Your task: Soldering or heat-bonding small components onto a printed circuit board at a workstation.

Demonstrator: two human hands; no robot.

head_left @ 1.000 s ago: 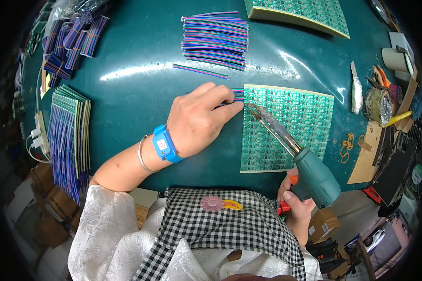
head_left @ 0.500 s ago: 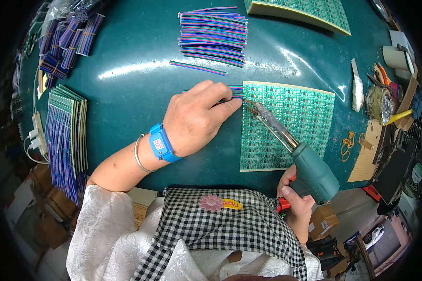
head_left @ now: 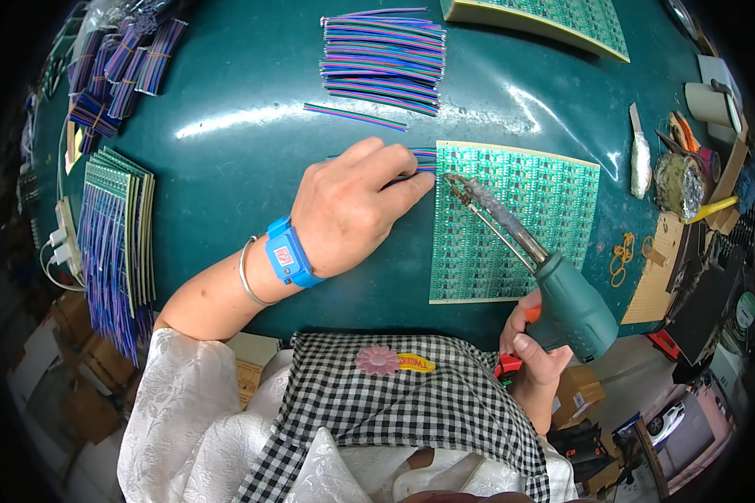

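Observation:
My left hand [head_left: 352, 205] is closed, thumb and fingers pinching a short multicoloured ribbon wire at the left edge of a green circuit board panel [head_left: 516, 230]. More wires [head_left: 425, 158] stick out along that edge just beyond my fingers. A blue band [head_left: 292, 254] circles my left wrist. In my right hand [head_left: 535, 350] is a green soldering gun [head_left: 575, 306], gripped by its handle. Its dark tip [head_left: 456, 183] lies over the panel's left part, a little right of my left fingertips; whether it touches the board I cannot tell.
Loose ribbon wires [head_left: 383, 63] lie in a pile ahead, with one single wire [head_left: 356, 116] below them. Thick stacked panels [head_left: 554, 25] stand at the far right. Wired boards [head_left: 117, 235] and bundled wires [head_left: 126, 63] are at left. Rubber bands [head_left: 622, 260] and a foil-wrapped blade [head_left: 639, 159] lie right.
The soldering gun has shifted slightly right, its tip moving from the panel's left edge further over the board. My left hand has barely moved and keeps its pinch.

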